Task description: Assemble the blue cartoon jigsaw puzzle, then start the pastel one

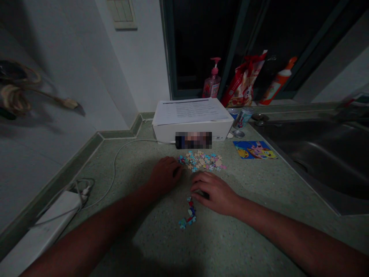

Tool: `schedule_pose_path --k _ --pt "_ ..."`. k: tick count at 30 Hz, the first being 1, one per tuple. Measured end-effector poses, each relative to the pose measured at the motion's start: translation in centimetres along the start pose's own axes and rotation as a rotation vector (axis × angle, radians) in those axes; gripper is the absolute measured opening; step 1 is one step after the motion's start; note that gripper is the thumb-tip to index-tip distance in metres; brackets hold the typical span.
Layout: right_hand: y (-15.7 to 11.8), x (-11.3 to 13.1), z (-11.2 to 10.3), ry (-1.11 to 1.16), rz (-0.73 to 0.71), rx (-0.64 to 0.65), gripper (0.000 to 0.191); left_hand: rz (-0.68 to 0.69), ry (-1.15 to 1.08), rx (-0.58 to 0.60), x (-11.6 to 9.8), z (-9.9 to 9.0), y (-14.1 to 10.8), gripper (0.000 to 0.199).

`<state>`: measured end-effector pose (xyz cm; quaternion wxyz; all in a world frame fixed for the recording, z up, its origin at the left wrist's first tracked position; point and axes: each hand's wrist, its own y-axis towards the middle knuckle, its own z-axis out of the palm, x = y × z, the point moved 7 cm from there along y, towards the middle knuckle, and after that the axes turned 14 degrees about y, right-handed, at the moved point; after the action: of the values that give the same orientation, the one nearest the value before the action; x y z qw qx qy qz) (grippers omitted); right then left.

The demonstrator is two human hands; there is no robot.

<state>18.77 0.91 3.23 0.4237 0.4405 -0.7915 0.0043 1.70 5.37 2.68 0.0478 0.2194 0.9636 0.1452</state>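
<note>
Both my hands rest on a speckled green countertop (219, 238). My left hand (165, 175) lies curled, its fingertips at the left edge of a loose pile of small multicoloured jigsaw pieces (200, 161). My right hand (213, 192) sits to the right, fingers curled down over a dark shaded spot. Whether those fingers cover a piece is hidden. Just below them runs a short line of jigsaw pieces (188, 213). To the right of the pile lies a colourful cartoon picture card (254, 150).
A white cardboard box (192, 132) with a printed sheet on top stands behind the pieces. Behind it are a pink pump bottle (212, 82), a red bag (243, 80) and a drink can (243, 117). A steel sink (319, 157) lies right; a white power strip (54, 219) lies left.
</note>
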Motion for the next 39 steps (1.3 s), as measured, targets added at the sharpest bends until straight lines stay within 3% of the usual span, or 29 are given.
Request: schedule_pose_path --k 5,10,15,24,28,32,39 --pt "0.1 -0.6 -0.6 -0.110 -0.023 -0.065 0.017 0.012 -0.020 0.001 -0.2 -0.1 0.0 0.019" --pt "0.0 -0.8 -1.1 -0.238 -0.045 -0.135 0.025 0.049 -0.208 -0.013 -1.5 -0.4 -0.5 0.016" --pt "0.1 -1.0 -1.1 -0.245 -0.044 -0.122 0.019 0.080 -0.341 0.023 -2.5 -0.5 -0.9 0.018" --pt "0.2 -0.5 -1.3 -0.277 -0.095 -0.141 0.017 0.057 -0.391 0.067 -2.1 0.1 -0.7 0.016" --pt "0.2 -1.4 -1.8 -0.217 -0.021 -0.174 0.014 0.022 -0.432 0.053 -1.9 -0.2 -0.7 0.015" --pt "-0.1 -2.5 -4.0 -0.202 0.064 -0.257 0.015 -0.027 -0.413 0.038 -1.3 -0.3 -0.7 0.017" --pt "-1.5 -6.0 -10.4 -0.464 0.515 -0.317 0.020 -0.025 -0.323 0.000 -0.8 0.2 -0.6 0.017"
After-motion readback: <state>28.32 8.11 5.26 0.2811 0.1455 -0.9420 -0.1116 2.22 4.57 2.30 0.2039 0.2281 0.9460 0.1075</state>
